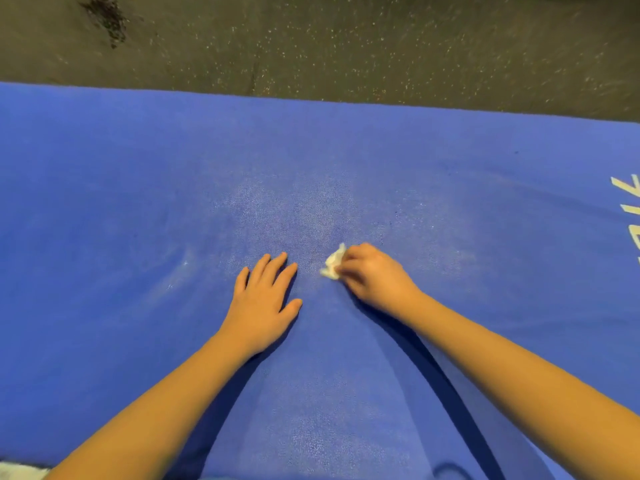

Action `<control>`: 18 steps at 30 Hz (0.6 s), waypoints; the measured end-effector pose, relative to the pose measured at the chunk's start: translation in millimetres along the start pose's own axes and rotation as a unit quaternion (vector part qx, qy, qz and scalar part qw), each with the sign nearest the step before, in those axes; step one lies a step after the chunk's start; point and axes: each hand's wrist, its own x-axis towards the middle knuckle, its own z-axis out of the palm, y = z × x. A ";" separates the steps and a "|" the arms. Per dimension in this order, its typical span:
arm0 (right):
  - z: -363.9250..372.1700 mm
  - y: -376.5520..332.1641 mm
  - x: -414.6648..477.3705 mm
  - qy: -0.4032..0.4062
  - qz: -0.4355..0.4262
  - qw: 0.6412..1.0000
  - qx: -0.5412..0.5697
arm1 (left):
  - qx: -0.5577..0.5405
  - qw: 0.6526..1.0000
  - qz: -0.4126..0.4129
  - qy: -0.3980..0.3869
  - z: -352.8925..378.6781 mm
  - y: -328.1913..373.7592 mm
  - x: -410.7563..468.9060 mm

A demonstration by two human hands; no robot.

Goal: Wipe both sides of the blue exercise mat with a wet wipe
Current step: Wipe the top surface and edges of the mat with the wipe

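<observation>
The blue exercise mat (138, 188) lies flat and fills most of the view, with pale wipe streaks across its middle. My left hand (265, 301) rests flat on the mat with straight, spread fingers. Just to its right, my right hand (372, 275) grips a small crumpled white wet wipe (333, 263) and holds it down on the mat; most of the wipe is hidden under the curled fingers.
Dark speckled floor (346, 46) runs beyond the mat's far edge, with a dark stain (107, 17) at the upper left. White lettering (628, 216) shows on the mat at the right edge. A white object (17, 472) peeks in at the bottom left corner.
</observation>
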 end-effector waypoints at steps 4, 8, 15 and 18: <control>-12.8 32.1 28.3 0.141 0.256 0.956 0.003 | 0.046 0.999 -0.003 -0.027 4.4 1.3 3.7; 1.1 14.8 23.6 0.004 0.097 0.994 0.045 | 0.055 0.998 0.006 -0.035 -0.9 -0.3 5.0; -15.5 54.6 53.2 0.192 0.226 0.955 -0.019 | 0.101 0.993 0.040 -0.051 -17.0 -3.9 15.5; -0.8 26.1 43.7 0.095 0.089 0.992 0.000 | 0.066 0.995 0.031 -0.062 -30.1 1.8 33.4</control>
